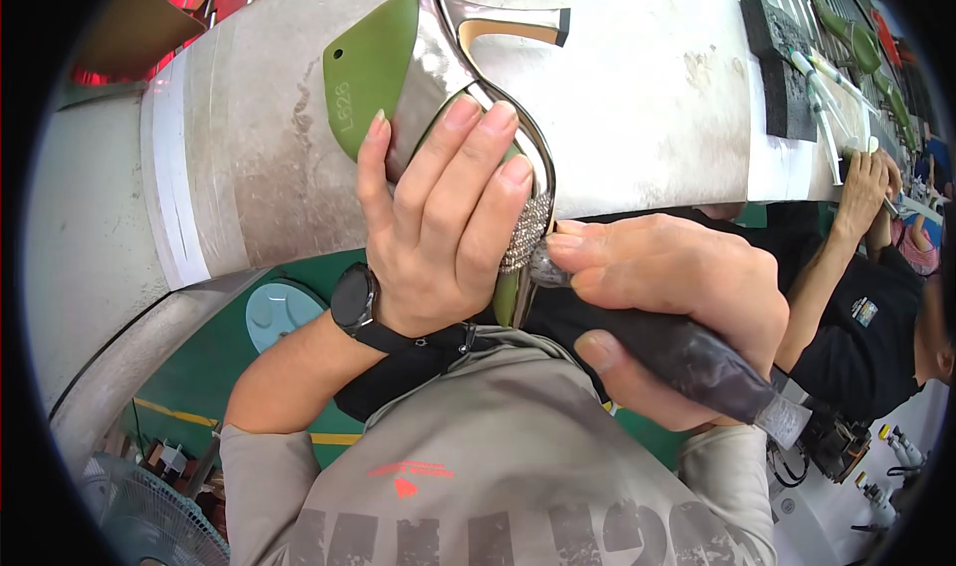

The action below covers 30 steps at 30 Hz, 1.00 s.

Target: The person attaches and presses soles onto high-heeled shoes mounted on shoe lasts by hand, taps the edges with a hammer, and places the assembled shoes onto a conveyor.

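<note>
A metallic high-heeled shoe (421, 73) sits on a green shoe last (366, 68), tilted over the edge of the bench with its heel pointing right. My left hand (438, 223) lies across its side, fingers pressed round it and holding it. A band of glittering stones (527, 235) crosses the shoe near the toe, just right of those fingers. From the right, my right hand (687, 297) grips a dark hand tool with a wrapped handle (687, 357). The tool's grey, rounded end (548, 267) is against or very near the sole edge by the stone band; actual contact is unclear.
The pale, worn bench (647, 98) runs across under the shoe. At its right stand a black block (779, 68) and white thin tools (822, 93). A co-worker's hand (864, 190) is beyond them. A blue round stool (284, 312) and a fan (149, 516) are lower left.
</note>
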Each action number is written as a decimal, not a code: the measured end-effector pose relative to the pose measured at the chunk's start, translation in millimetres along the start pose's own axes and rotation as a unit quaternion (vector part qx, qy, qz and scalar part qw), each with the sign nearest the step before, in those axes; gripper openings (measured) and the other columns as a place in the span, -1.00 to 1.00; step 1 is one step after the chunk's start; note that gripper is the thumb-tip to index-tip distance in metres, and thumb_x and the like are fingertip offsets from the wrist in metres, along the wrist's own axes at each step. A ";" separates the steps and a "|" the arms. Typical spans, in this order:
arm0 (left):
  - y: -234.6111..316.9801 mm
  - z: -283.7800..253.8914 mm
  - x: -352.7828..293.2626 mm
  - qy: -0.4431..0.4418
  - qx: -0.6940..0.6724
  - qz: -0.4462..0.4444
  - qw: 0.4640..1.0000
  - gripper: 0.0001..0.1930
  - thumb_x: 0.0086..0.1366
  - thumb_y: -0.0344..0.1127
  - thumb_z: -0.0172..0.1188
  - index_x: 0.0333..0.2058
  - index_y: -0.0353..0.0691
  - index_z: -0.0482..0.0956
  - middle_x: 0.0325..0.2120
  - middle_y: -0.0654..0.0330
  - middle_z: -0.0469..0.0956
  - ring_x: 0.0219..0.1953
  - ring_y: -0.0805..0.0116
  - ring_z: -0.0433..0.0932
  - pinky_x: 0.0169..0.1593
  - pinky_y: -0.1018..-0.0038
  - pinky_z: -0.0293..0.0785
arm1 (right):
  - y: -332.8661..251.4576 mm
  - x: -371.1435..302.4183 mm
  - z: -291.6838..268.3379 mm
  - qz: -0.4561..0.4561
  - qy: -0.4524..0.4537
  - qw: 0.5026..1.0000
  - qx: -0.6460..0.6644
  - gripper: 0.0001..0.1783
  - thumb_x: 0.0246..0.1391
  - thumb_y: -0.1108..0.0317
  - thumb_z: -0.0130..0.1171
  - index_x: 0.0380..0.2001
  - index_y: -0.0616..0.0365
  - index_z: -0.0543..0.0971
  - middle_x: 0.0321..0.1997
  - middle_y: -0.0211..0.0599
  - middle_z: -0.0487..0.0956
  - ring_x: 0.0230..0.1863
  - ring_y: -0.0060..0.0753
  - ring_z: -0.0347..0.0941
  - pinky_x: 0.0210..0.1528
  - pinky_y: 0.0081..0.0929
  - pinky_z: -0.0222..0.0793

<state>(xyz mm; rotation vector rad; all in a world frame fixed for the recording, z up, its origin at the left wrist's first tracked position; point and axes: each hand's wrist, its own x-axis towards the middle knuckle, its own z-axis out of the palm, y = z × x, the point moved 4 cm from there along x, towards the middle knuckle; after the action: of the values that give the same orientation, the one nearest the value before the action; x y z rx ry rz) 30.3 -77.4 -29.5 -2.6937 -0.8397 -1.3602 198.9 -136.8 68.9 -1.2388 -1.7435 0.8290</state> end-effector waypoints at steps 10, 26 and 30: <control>2.5 -4.6 4.2 -0.010 -0.009 0.002 1.000 -0.56 0.43 -0.39 0.21 0.24 -0.18 0.40 0.23 0.00 0.57 0.28 0.02 0.56 0.43 -0.20 0.17 | 2.1 -50.6 35.8 0.091 -0.023 0.992 0.087 -0.72 -0.06 0.52 0.46 -0.23 0.32 0.68 -0.20 -0.01 0.76 -0.16 -0.03 0.77 -0.11 -0.30 0.71; 1.4 -1.8 -4.6 -0.038 -0.018 -0.019 0.999 -0.67 0.51 -0.33 0.15 0.19 -0.07 0.41 0.21 0.06 0.56 0.30 0.06 0.53 0.43 -0.35 0.14 | 10.9 -20.3 4.7 0.118 0.126 0.977 0.125 -0.61 0.07 0.63 0.39 0.00 0.42 0.59 0.07 0.21 0.69 0.14 -0.04 0.69 0.21 -0.28 0.60; 1.2 -2.0 -7.6 -0.048 -0.020 -0.021 0.998 -0.64 0.52 -0.27 0.13 0.23 -0.06 0.39 0.22 0.10 0.55 0.31 0.08 0.51 0.42 -0.42 0.13 | 15.6 -5.8 -5.1 0.159 0.118 0.969 0.144 -0.64 0.02 0.65 0.40 -0.07 0.41 0.62 0.00 0.19 0.72 0.07 -0.06 0.74 0.13 -0.32 0.66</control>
<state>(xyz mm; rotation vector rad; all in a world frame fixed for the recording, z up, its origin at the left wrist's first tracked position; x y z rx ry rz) 25.8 -82.4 -33.7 -2.8073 -0.8906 -1.2797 210.9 -137.3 56.4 -1.3715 -1.2032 1.0329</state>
